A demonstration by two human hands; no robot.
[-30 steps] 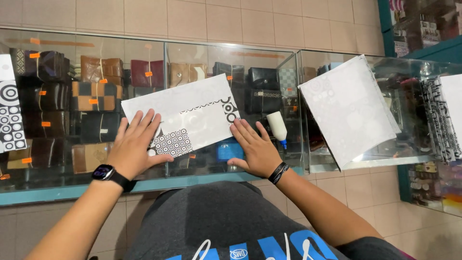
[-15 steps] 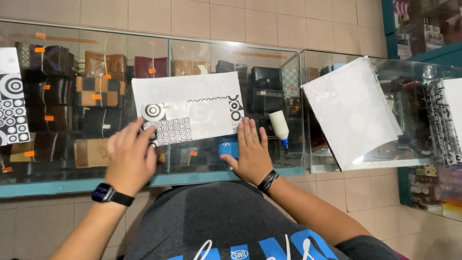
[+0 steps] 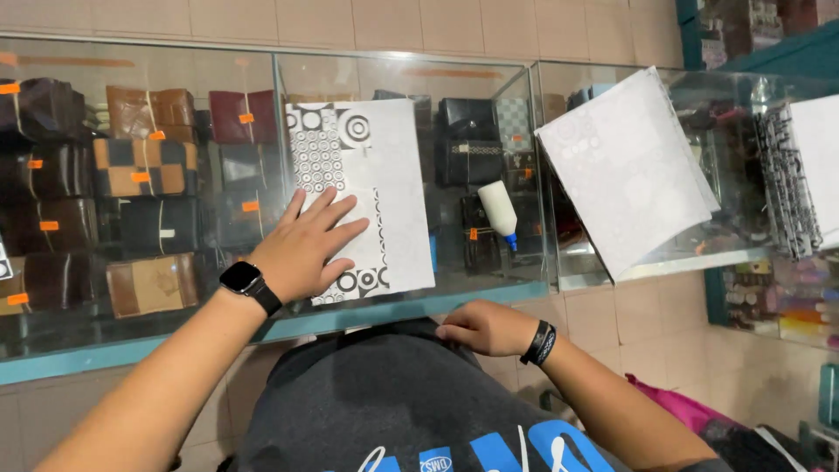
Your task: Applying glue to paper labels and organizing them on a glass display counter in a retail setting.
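A white sheet of paper (image 3: 391, 188) with black circle and dot patterns along its edges lies on the glass counter top (image 3: 218, 114). My left hand (image 3: 304, 247), with a black watch on the wrist, rests flat on the sheet's lower left part, fingers spread. My right hand (image 3: 483, 328), with a dark band on the wrist, is off the glass and down by my grey shirt, fingers curled, with nothing visible in it. A white glue bottle (image 3: 500, 211) with a blue tip lies on the glass to the right of the sheet.
A second white sheet (image 3: 631, 170) lies tilted on the neighbouring glass case to the right, and a black-and-white patterned stack (image 3: 800, 175) at the far right. Leather wallets (image 3: 144, 166) with orange tags fill the case below. A teal edge (image 3: 367, 316) rims the counter's front.
The patterned sheet has been turned from lying sideways to upright. My right hand has left the sheet and dropped to my shirt; the left hand stays on the paper.
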